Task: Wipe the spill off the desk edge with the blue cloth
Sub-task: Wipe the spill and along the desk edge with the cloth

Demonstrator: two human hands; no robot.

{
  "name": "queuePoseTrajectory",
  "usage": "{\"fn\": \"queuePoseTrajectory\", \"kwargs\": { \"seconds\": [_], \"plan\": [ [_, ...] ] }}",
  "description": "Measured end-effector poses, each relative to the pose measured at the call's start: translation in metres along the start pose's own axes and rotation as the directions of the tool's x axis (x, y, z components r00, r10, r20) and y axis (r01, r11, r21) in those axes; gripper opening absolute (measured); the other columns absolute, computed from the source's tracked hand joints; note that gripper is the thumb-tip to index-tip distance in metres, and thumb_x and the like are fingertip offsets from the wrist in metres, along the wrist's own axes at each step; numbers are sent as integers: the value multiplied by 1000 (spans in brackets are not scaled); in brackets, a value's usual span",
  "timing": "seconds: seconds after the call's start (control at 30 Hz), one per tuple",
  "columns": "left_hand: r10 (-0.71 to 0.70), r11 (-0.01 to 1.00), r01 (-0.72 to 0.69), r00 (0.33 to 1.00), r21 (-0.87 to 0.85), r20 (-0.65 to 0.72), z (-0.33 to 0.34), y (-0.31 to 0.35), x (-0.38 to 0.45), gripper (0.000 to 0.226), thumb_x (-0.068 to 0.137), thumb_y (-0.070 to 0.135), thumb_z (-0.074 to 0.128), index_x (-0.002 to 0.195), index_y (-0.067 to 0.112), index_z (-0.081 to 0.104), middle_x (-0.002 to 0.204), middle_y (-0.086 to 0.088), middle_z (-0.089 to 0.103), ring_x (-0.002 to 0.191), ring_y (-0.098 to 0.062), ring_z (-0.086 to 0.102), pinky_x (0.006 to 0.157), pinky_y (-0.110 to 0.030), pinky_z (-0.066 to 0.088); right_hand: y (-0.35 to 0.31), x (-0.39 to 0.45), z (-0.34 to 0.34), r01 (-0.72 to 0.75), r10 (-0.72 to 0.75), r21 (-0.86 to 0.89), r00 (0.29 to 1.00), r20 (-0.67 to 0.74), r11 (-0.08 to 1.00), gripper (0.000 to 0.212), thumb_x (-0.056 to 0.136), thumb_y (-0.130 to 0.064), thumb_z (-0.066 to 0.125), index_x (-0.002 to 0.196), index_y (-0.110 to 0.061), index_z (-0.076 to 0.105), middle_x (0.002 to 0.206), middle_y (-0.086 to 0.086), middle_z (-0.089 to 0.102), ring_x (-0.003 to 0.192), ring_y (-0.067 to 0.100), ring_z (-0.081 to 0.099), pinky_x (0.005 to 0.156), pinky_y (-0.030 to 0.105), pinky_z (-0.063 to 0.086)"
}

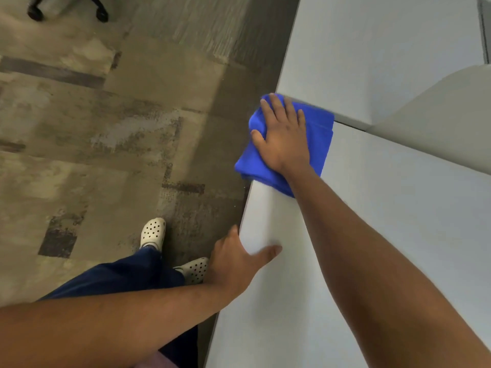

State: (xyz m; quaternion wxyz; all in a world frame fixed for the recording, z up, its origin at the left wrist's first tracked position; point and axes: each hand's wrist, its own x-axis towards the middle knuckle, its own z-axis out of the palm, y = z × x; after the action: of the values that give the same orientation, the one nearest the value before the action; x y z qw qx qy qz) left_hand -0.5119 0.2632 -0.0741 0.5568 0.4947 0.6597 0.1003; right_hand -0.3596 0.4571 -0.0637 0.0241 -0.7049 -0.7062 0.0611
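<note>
A folded blue cloth (pixel 320 134) lies on the left edge of the white desk (pixel 385 221), partly hanging over the side. My right hand (pixel 285 136) presses flat on top of the cloth, fingers spread and pointing away from me. Nearer to me, my left hand (pixel 236 258) rests on the same desk edge, thumb lying on the top surface and the fingers hidden over the side. No spill shows on the desk; the cloth covers the spot beneath it.
A seam (pixel 350 123) splits this desk from a second white desk (pixel 372 49) beyond. A grey curved panel (pixel 451 115) rises at the right. Patterned carpet (pixel 106 128) lies left, with chair castors (pixel 36 14) at the top left and my feet in white clogs (pixel 152 233).
</note>
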Motion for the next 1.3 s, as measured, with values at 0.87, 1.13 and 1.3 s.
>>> {"fn": "queuePoseTrajectory", "kwargs": {
  "seconds": [0.87,1.13,1.3],
  "plan": [
    [630,-47,-925,265,377,730,-53,-19,39,80,104,58,34,166,9,25,176,-11,20,164,-27,9,132,-46,0,99,-111,-21,65,-55,-44,978,200,997,105,87,-92,21,169,-29,-2,179,-5,-4,166,24,-6,133,56,1],
    [690,-83,-935,195,343,697,-46,-30,48,82,91,46,48,162,8,35,173,-9,30,162,-31,20,130,-50,19,42,-57,-9,186,-170,-86,971,165,979,101,89,-90,17,169,-31,3,179,-3,1,166,27,-3,132,58,5],
    [677,-120,-934,171,336,716,-47,-28,50,84,87,45,47,161,7,39,172,-11,31,163,-32,17,130,-50,22,20,13,-3,223,-221,-23,973,64,975,64,100,-64,36,156,-33,48,166,-4,42,160,28,25,130,56,16]
  ]
}}
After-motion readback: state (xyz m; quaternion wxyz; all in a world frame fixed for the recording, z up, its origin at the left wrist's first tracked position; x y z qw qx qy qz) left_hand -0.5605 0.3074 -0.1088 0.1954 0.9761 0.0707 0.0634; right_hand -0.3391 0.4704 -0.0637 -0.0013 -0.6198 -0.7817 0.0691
